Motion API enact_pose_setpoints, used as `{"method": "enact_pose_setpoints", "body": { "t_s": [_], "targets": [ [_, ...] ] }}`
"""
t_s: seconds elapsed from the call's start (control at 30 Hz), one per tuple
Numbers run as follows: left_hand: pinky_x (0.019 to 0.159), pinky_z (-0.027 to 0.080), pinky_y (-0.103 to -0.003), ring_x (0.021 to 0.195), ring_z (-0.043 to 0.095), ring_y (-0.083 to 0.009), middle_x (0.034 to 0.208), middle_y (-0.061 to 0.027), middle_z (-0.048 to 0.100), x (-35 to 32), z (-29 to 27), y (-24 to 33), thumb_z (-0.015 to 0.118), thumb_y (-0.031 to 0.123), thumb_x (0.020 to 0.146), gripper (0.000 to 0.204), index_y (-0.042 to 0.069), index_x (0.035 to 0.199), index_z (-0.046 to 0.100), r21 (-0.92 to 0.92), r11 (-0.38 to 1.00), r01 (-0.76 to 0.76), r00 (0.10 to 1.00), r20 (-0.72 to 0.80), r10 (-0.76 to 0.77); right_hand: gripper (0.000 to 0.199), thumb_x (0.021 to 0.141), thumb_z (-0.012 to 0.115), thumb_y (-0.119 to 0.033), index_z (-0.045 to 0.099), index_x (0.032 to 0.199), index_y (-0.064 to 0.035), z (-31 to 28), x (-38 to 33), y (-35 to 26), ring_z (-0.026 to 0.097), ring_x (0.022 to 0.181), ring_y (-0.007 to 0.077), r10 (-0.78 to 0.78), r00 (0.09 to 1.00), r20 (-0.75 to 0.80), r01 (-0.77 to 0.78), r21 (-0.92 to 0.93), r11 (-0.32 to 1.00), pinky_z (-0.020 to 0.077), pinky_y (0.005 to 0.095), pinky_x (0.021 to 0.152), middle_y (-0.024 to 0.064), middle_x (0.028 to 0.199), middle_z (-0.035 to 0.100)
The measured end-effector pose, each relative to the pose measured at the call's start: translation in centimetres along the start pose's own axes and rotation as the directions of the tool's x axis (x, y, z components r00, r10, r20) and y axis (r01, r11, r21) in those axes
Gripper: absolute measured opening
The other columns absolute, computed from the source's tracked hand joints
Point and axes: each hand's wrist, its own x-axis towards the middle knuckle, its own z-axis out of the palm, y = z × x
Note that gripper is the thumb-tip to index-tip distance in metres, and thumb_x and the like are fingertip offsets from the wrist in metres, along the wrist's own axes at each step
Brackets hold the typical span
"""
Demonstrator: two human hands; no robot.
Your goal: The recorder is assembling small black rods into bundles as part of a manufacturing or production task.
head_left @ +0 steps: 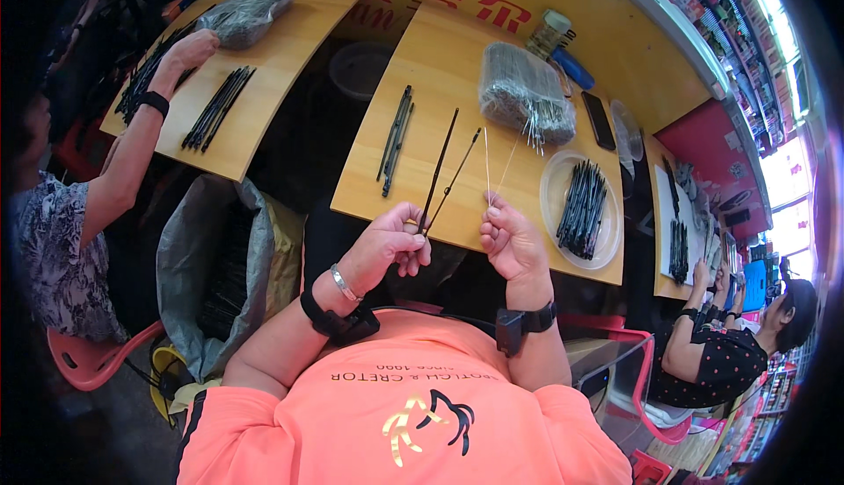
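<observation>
Nearby, a clear plate (pixel 554 188) holds black sticks (pixel 582 208).

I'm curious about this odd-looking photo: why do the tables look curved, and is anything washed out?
Head view: the fisheye lens bends the wooden table edges toward the dark rim; the window at right glares white; the left hand and its black rods stay sharp.

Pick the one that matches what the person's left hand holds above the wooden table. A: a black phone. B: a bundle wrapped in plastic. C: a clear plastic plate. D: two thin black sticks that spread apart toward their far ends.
D: the left hand pinches two thin black sticks that fan apart over the wooden table, while the right hand holds pale thin wires.
</observation>
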Motion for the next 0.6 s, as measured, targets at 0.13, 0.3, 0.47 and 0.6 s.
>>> {"method": "enact_pose_setpoints", "body": {
  "t_s": [0.13, 0.3, 0.47, 0.6],
  "targets": [
    [0.043, 0.042, -0.019, 0.049, 0.057, -0.0131, 0.071, -0.0118, 0.062, 0.0, 0.0, -0.1, 0.050, 0.006, 0.084, 0.017, 0.007, 0.100, 0.045, -0.049, 0.999, -0.010, 1.000, 0.008, 0.011, 0.041, 0.083, 0.060, -0.004, 0.045, 0.121, -0.0043, 0.4, -1.3, 1.4, 0.060, 0.064, 0.0105, 0.028, 1.000, 0.003, -0.028, 0.013, 1.000, 0.0516, 0.0201, 0.054, 0.0017, 0.078, 0.057],
    [0.043, 0.041, -0.019, 0.049, 0.056, -0.0131, 0.070, -0.0120, 0.062, -0.1, -0.1, 0.0, 0.050, 0.007, 0.085, 0.018, 0.007, 0.102, 0.045, -0.056, 0.998, -0.008, 1.000, 0.010, 0.008, 0.047, 0.082, 0.063, -0.006, 0.041, 0.124, -0.0019, 0.7, -2.6, 2.5, 0.060, 0.065, 0.0120, 0.079, 0.996, 0.051, -0.078, -0.019, 0.997, 0.0527, 0.0218, 0.057, 0.0044, 0.081, 0.058],
    [0.042, 0.040, -0.020, 0.049, 0.056, -0.0132, 0.070, -0.0124, 0.062, -0.2, 0.1, 0.2, 0.050, 0.007, 0.085, 0.020, 0.007, 0.104, 0.044, -0.053, 0.999, 0.006, 1.000, 0.018, -0.005, 0.035, 0.084, 0.061, -0.005, 0.049, 0.116, -0.0002, 1.0, -2.8, 2.1, 0.062, 0.066, 0.0137, -0.099, 0.995, -0.001, 0.097, -0.151, 0.984, 0.0541, 0.0236, 0.059, 0.0065, 0.081, 0.061],
    [0.042, 0.040, -0.020, 0.049, 0.056, -0.0145, 0.072, -0.0140, 0.062, -0.3, 0.4, 0.0, 0.050, 0.007, 0.085, 0.021, 0.007, 0.105, 0.043, -0.156, 0.986, 0.063, 0.995, 0.092, -0.049, 0.025, 0.085, 0.058, -0.003, 0.054, 0.110, 0.0010, 1.4, -2.7, 2.3, 0.064, 0.068, 0.0149, -0.045, 0.997, 0.063, 0.051, -0.084, 0.995, 0.0560, 0.0261, 0.063, 0.0077, 0.082, 0.063]
  ]
}}
